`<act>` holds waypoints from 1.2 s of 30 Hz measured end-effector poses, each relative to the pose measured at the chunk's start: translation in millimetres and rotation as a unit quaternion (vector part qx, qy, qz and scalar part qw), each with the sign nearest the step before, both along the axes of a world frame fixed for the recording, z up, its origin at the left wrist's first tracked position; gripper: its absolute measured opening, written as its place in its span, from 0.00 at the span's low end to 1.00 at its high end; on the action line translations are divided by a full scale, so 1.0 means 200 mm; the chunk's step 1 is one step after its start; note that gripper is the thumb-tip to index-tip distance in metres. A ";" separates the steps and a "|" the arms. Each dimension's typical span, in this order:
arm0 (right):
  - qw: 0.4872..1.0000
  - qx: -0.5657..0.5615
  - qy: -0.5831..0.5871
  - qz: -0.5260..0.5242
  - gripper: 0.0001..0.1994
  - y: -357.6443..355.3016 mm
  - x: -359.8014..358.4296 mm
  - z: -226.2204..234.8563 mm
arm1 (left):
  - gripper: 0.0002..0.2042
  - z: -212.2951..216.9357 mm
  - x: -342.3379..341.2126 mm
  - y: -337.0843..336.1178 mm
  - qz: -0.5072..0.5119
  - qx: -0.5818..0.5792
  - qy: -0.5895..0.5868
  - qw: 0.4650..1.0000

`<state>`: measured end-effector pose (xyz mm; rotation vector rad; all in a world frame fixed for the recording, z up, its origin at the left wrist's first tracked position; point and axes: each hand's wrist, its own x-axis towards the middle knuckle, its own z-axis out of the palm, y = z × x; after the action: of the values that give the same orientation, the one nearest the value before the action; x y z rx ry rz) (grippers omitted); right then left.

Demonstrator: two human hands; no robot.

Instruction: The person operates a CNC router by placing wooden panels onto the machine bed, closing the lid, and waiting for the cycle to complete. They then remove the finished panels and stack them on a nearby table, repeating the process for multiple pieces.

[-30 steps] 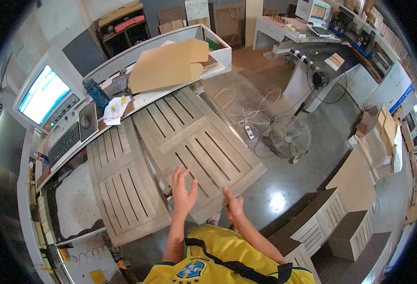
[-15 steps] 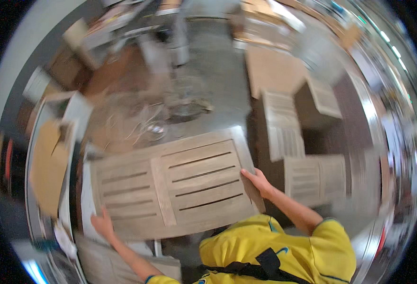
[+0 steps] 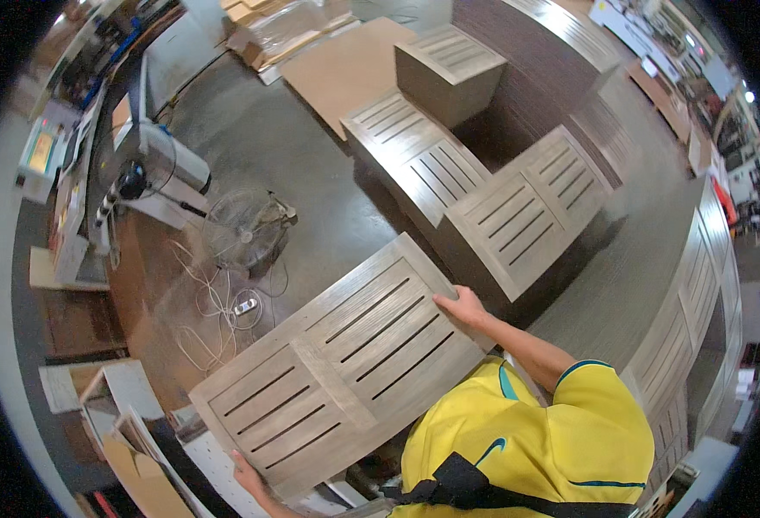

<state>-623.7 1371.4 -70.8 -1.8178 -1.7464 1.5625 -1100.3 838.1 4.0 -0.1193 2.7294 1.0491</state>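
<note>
Between my hands is a grey-brown wooden slatted panel (image 3: 332, 388), tilted so that its right end lies farther from me than its left. Two groups of dark slots run along it, parted by a crossbar. My right hand (image 3: 464, 308) grips the right end, thumb on top and fingers hidden below. At the near left corner, my left hand (image 3: 248, 475) holds the edge, its fingers mostly out of sight under the panel. Just past my right hand stands a stack topped by a similar slatted panel (image 3: 531, 211).
More slatted panels (image 3: 414, 155) are stacked ahead to the right, beside a flat brown board (image 3: 345, 73). A fan (image 3: 246, 229) and a white power strip (image 3: 243, 306) with tangled cords lie on the floor ahead left. Opened cardboard (image 3: 142, 479) is at the lower left.
My view has swung to the right, bringing the stacked panels closer to the middle. The panel in my hands is now more steeply angled, with both hands still on it.
</note>
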 end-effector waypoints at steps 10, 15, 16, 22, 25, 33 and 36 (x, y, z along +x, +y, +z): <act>0.983 -0.029 -0.082 -0.160 0.42 0.60 1.02 0.06 | 0.37 0.27 0.38 1.39 -0.187 0.008 0.028 0.982; 0.947 -0.012 -0.092 -0.307 0.42 0.65 1.44 0.24 | 0.38 0.50 0.51 2.29 -0.335 -0.080 0.065 0.937; 0.934 0.000 -0.098 -0.343 0.41 0.60 1.52 0.16 | 0.39 0.53 0.57 2.46 -0.354 -0.083 0.072 0.929; 0.869 -0.078 0.005 -0.488 0.40 0.49 1.89 0.18 | 0.39 0.78 0.88 3.52 -0.491 -0.110 0.063 0.862; 0.814 -0.091 0.096 -0.565 0.42 0.28 1.96 0.13 | 0.40 0.74 1.04 3.94 -0.590 -0.098 0.129 0.791; 0.604 -0.145 0.005 -0.784 0.52 -0.21 1.54 -0.15 | 0.42 0.39 1.50 4.99 -0.764 -0.128 0.151 0.615; 0.534 -0.158 0.005 -0.831 0.50 -0.36 1.17 -0.20 | 0.43 0.16 1.73 5.29 -0.807 -0.184 0.154 0.540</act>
<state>-389.6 1299.7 -110.1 -2.0953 0.7063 0.7714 -754.3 1895.8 36.7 2.1328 1.7243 -0.1645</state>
